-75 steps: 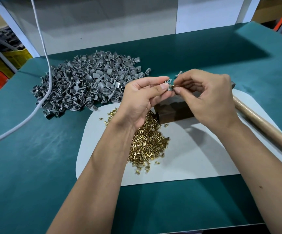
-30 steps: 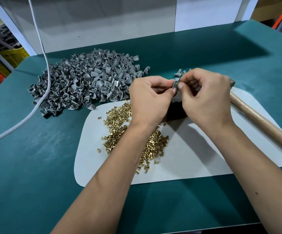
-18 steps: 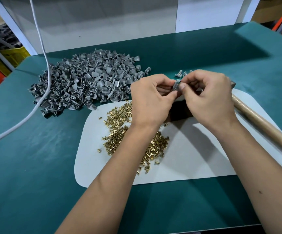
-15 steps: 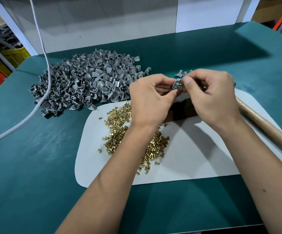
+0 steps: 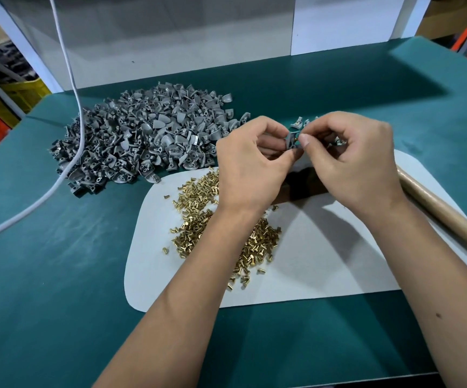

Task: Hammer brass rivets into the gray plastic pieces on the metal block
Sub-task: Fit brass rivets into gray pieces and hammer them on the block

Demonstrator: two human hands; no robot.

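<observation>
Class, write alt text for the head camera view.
A left hand and right hand pinch one small gray plastic piece with a brass rivet above a white mat strewn with loose brass rivets, beside a heap of gray plastic pieces.

A teal surface (image 5: 44, 289) fills the view, dusty in patches. Behind it stands a gray panel (image 5: 170, 32) beside a white panel (image 5: 347, 21). A white cable (image 5: 67, 79) hangs down onto the surface. A yellow crate (image 5: 22, 93) sits beyond the left edge.
</observation>
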